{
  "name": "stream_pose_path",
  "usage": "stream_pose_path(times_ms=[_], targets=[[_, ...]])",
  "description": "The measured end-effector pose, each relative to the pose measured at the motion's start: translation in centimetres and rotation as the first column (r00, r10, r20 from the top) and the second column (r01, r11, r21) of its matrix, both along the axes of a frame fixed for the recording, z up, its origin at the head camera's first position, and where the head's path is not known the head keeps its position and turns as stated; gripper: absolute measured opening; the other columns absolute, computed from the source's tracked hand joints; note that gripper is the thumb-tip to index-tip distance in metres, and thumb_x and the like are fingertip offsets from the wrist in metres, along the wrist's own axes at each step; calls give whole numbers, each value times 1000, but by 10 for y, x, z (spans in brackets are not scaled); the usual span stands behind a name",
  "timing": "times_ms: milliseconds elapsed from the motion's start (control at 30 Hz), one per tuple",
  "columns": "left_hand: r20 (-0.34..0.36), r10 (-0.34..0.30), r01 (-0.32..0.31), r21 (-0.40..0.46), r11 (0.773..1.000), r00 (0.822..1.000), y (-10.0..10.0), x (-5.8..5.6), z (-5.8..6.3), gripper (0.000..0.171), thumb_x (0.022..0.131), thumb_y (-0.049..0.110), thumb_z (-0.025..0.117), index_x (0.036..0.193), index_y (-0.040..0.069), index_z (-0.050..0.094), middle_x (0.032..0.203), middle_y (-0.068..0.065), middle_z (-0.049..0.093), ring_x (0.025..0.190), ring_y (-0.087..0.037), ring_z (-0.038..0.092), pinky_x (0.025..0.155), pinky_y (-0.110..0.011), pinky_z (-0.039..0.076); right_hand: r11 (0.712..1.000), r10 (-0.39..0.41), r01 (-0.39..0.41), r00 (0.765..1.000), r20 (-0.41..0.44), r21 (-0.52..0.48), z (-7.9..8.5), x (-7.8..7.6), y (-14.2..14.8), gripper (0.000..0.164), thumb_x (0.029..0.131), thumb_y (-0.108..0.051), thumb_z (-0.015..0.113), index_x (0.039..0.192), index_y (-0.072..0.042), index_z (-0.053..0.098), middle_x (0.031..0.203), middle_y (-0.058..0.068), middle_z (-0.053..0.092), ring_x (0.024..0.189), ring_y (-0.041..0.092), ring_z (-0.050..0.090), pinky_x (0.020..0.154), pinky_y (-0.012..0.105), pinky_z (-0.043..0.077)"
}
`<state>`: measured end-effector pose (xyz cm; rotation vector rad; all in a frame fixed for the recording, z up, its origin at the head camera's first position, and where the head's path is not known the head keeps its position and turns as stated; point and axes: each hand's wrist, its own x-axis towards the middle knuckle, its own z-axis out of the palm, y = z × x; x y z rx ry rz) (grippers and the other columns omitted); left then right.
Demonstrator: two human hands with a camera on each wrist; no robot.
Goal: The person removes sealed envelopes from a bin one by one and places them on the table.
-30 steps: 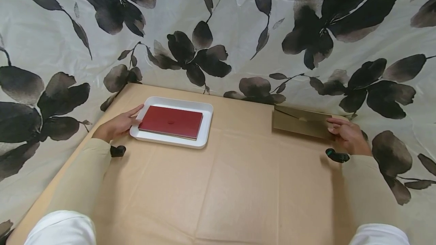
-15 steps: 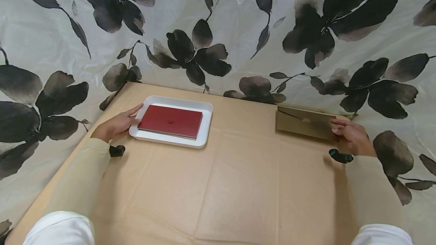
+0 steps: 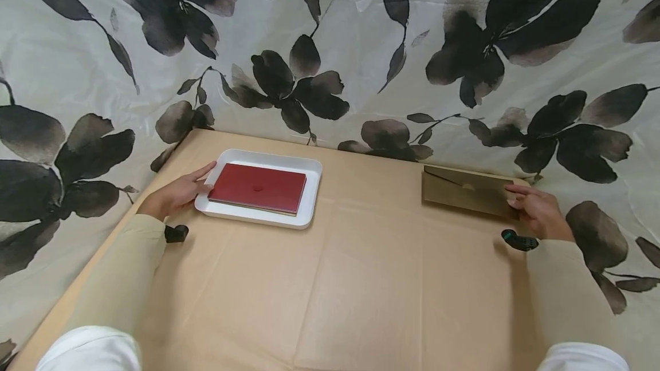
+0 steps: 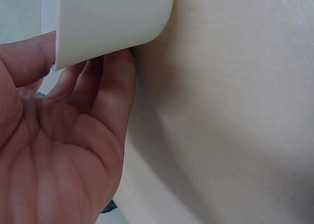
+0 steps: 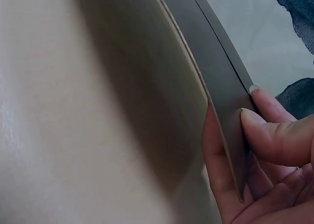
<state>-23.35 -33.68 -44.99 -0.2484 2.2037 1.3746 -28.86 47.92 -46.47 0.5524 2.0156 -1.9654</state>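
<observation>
At the back left of the table, a white tray [image 3: 311, 188] holds a flat red rectangular piece [image 3: 258, 186] with a small round mark and a thin paler layer under its front edge. My left hand [image 3: 177, 192] grips the tray's left end; in the left wrist view the thumb is at the rim and the fingers [image 4: 115, 87] are curled under the tray wall [image 4: 110, 20]. At the back right, my right hand [image 3: 538, 210] pinches the right end of a brown envelope [image 3: 464, 190] with a flap and round seal. The right wrist view shows the thumb [image 5: 274, 138] on the envelope's face and fingers behind it.
A light wood-coloured cover [image 3: 361, 279] with fold lines lies over the table. White cloth [image 3: 371, 44] with dark flowers hangs along the back and sides, right behind the envelope. Dark wrist devices sit under both forearms.
My right hand has shifted slightly to the right together with the envelope. The left hand, the tray and the red piece stay in place.
</observation>
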Motion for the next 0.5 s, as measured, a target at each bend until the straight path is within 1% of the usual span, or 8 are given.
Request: stream_pose_path(times_ms=[233, 367, 500], targets=[[0, 9, -9, -7, 1000, 1000, -1, -1, -1, 79, 109, 13, 42, 165, 36, -10, 174, -20, -13, 161, -46, 0, 127, -63, 14, 1000, -20, 20, 1000, 0, 8, -4, 3, 1, 44, 101, 3, 59, 97, -35, 82, 90, -27, 69, 80, 8, 52, 63, 24, 44], [-1, 3, -3, -3, 1000, 1000, 0, 0, -1, 80, 109, 13, 42, 165, 35, -10, 174, -20, -12, 161, -46, 0, 127, -63, 14, 999, -37, 37, 999, 9, 21, -5, 1, 5, 44, 101, 2, 60, 98, -36, 82, 89, -27, 68, 81, 8, 51, 63, 23, 44], [-3, -4, 4, 5, 1000, 1000, 0, 1, -1, 80, 109, 13, 43, 165, 34, -10, 174, -21, -10, 161, -46, 2, 128, -63, 14, 997, -61, 59, 998, 31, 46, -5, -3, 8, 43, 100, 0, 62, 97, -37, 82, 86, -28, 66, 84, 6, 51, 67, 22, 47]])
